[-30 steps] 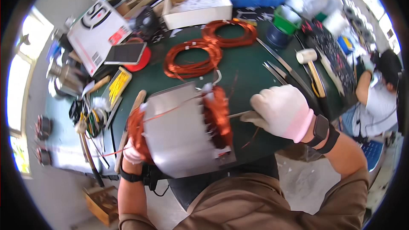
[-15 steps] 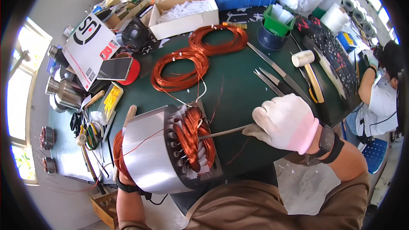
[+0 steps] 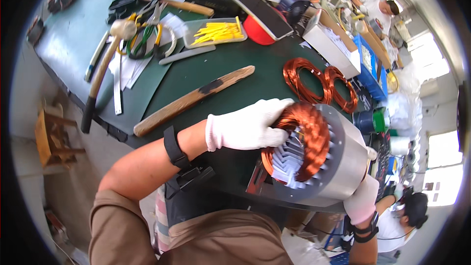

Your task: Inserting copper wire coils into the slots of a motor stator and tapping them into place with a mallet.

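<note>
A silver stator (image 3: 346, 159) lies on its side at the bench's front edge, its left end facing me. Copper winding (image 3: 316, 135) bulges out of that end around pale insulating strips (image 3: 289, 159). My left hand (image 3: 250, 125), in a white knit glove, is closed around the upper left of the winding, thumb toward the opening. At the stator's right end is my gloved right hand (image 3: 362, 198); its fingers are mostly hidden behind the metal body. I cannot make out the thin rod now.
A worn wooden stick (image 3: 196, 99) lies left of the stator. Beyond it are a tray of yellow strips (image 3: 216, 32), a mallet (image 3: 110, 59), a phone (image 3: 262, 14) and two copper wire coils (image 3: 309, 81). Co-workers (image 3: 407, 221) sit at the right.
The view has swung left. My left hand, hidden behind the stator before, now grips the winding. My right hand has gone from holding a thin rod at the winding to the stator's right end.
</note>
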